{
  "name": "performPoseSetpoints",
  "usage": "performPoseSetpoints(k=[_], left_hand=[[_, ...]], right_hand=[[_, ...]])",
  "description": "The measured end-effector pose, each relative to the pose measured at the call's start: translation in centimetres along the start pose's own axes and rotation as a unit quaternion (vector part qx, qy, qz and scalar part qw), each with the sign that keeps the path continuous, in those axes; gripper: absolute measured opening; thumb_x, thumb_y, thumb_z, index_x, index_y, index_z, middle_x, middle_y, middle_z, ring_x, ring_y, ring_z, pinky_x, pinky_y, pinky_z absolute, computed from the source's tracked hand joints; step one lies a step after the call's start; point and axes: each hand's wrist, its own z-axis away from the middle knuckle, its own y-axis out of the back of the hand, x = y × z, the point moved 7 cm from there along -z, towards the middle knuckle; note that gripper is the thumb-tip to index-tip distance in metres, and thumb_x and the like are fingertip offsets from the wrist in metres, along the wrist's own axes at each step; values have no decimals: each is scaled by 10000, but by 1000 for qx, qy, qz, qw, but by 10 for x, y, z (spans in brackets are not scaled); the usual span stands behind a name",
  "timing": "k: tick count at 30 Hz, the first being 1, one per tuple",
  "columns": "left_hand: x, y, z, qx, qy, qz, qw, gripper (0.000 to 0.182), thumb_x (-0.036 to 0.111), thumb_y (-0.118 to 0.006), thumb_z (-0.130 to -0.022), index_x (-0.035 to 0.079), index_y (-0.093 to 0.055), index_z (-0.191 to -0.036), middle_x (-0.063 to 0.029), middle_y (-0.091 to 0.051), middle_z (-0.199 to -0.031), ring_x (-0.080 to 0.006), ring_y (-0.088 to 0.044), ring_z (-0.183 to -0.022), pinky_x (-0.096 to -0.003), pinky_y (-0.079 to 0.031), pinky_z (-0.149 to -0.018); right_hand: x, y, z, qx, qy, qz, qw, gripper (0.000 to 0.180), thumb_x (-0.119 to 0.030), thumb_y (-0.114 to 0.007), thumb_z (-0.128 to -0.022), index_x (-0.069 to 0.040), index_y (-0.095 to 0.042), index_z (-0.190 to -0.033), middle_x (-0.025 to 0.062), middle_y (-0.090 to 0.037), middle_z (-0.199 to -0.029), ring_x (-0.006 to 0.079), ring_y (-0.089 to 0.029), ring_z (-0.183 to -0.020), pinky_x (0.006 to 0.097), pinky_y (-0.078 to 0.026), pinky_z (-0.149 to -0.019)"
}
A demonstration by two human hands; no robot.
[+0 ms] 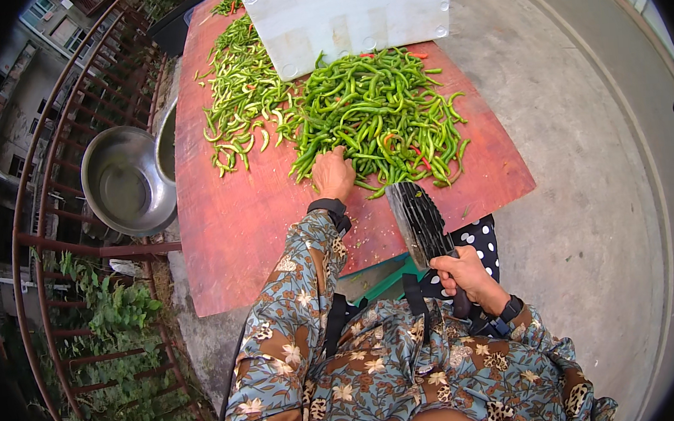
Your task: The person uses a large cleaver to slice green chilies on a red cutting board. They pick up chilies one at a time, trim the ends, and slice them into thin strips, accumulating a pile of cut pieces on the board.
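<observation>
My right hand (468, 277) is closed around the dark handle of a broad kitchen knife (417, 218). The blade is dark and ridged, points away from me, and has a green scrap stuck on it. It is over the front edge of a red wooden board table (242, 231). My left hand (334, 174) reaches into the near edge of a heap of whole green chili peppers (376, 111), with a few red ones among them. Its fingertips are partly hidden, so I cannot tell what they hold. Cut chili peppers (245, 89) are spread at the left.
A white foam box (349, 11) stands at the far end, bordering the heap. Left of the table are a metal basin (124, 181), partly overlapping another, and a rusty railing (44, 236) with climbing plants. Concrete pavement (563, 178) runs along the right. Polka-dot fabric (484, 240) hangs below the table edge.
</observation>
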Motion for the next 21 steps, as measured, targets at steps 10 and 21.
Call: performPoseSetpoints(k=[10,21], left_hand=[[-19,9,24,-46,134,325,935,244,125,-531,-782,18,-602,-988,-147,-643,-852,-249,-615,-753,-327,-473,-655],[-15,34,94,-79,289,721,625,261,68,-521,-848,4,-497,-1101,-123,-610,-909,-200,-595,-796,-302,-475,-706]], right_hand=[[-4,-1,1,-5,27,-12,1000,222,-95,-605,-777,-26,-463,-621,17,-446,-509,85,-397,-353,249,-338,-319],[-34,-36,11,-36,155,74,984,247,-119,-588,-787,-38,-444,-603,2,-427,-467,77,-394,-349,232,-316,-320]])
